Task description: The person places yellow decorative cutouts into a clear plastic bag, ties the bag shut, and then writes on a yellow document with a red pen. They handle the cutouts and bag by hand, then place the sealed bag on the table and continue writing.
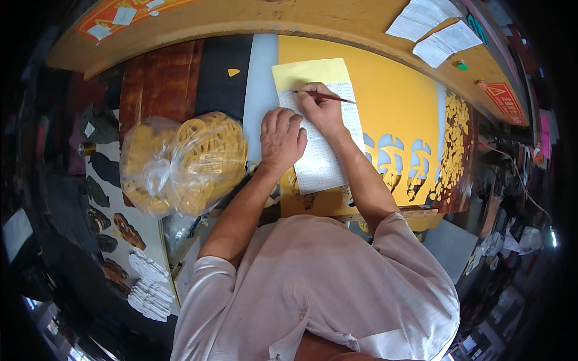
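On the yellow sheet of material (391, 102) spread across the workbench lies a long printed form (325, 138), its top part pale yellow and its lower part white with rows of small print; my right hand (322, 108) rests on the upper part of that form with thumb and forefinger pinched around a thin reddish-brown pencil (328, 96), the other fingers curled under; the pencil's tip points left and meets the paper, its far end sticks out to the right past my knuckles; my left hand (282, 139) lies palm down on the form's left edge, just beside the right hand, its fingers held close together and pressing flat, gripping nothing.

Left of my left forearm sit 2 clear plastic bags (180, 162) stuffed with yellow cut-out pieces, side by side and touching; beyond them the bench top shows a dark red-brown panel (159, 78) and a black strip with 1 small yellow offcut (233, 72) lying on it; the yellow sheet has shaped holes punched out of it near its lower right, and a strip of lacy yellow offcut waste (454, 138) runs along its right edge.

Further left and lower, a pale board (153, 240) carries dark and brown cut shapes and stacks of white cut pieces (150, 289); at the bench's far rim, upper right, 2 white paper slips (433, 30) lie overlapping.
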